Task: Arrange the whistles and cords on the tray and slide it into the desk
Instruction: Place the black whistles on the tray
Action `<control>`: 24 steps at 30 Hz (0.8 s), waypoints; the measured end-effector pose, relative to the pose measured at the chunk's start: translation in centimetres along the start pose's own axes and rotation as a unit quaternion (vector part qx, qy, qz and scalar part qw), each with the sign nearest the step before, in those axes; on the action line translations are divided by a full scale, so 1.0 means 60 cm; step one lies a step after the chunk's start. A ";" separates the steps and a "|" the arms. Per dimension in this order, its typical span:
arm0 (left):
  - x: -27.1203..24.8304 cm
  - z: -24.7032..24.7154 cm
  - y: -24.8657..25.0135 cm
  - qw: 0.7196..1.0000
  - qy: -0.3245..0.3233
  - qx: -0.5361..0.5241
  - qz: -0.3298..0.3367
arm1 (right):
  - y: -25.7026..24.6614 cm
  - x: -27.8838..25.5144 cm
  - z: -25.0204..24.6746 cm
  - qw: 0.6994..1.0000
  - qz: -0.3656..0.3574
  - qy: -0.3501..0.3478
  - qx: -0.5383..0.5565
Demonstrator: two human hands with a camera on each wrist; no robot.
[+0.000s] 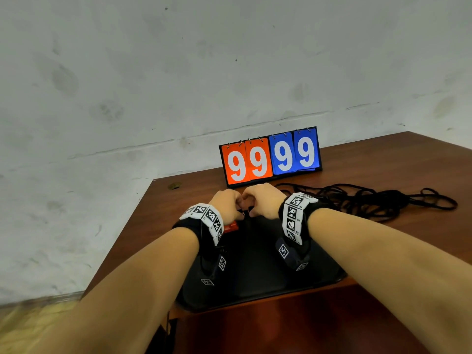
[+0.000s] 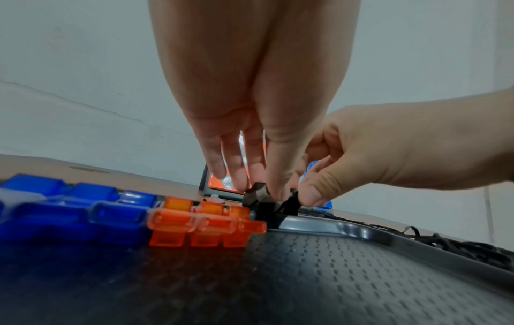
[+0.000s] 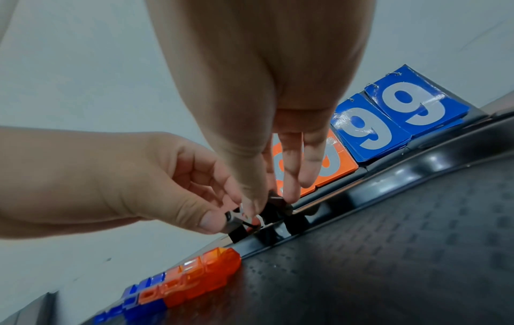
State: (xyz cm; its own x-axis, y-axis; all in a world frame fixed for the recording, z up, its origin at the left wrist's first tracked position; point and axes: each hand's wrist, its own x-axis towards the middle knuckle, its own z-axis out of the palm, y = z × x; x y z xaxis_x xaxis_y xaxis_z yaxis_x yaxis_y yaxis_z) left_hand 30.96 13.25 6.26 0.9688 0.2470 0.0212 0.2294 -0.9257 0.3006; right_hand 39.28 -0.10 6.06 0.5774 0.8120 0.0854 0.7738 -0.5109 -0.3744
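A black textured tray [image 1: 258,277] lies on the brown desk [image 1: 383,162]. Along its far rim stand a row of blue whistles [image 2: 69,211], then orange whistles [image 2: 205,224], then black whistles [image 2: 267,206]. Over the black ones my two hands meet. My left hand [image 1: 238,209] pinches one black whistle [image 3: 236,222] between thumb and fingers. Right beside it, my right hand [image 1: 252,209] pinches another black whistle [image 3: 274,209]. In the head view the hands hide most of the whistles; only an orange whistle [image 1: 231,227] shows. Tangled black cords [image 1: 370,200] lie on the desk to the right of the tray.
A flip scoreboard [image 1: 270,157] reading 99 in orange and 99 in blue stands just behind the hands, near the wall. The tray's near edge overhangs the desk front. The desk's left edge is close to the tray.
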 end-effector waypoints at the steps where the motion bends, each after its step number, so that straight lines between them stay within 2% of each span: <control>1: 0.000 0.002 0.001 1.000 -0.004 -0.001 0.002 | 0.001 -0.002 0.000 1.000 -0.002 0.003 0.007; 8: -0.006 0.009 0.013 0.998 -0.061 0.008 0.002 | -0.006 -0.014 0.005 0.999 -0.015 -0.033 0.006; 20: -0.007 0.015 0.005 0.998 -0.066 0.016 -0.001 | -0.004 -0.019 0.007 0.998 -0.013 -0.055 -0.024; 24: -0.010 0.006 -0.005 0.999 -0.041 -0.003 -0.005 | 0.005 -0.018 0.009 0.998 0.008 -0.057 -0.008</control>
State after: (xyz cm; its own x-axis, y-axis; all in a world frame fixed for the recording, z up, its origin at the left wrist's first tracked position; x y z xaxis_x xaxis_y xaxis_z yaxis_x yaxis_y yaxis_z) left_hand 30.37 13.26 5.79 0.9711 0.2313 -0.0592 0.2382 -0.9217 0.3063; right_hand 38.73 -0.96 5.36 0.5576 0.8297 -0.0272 0.7686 -0.5284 -0.3606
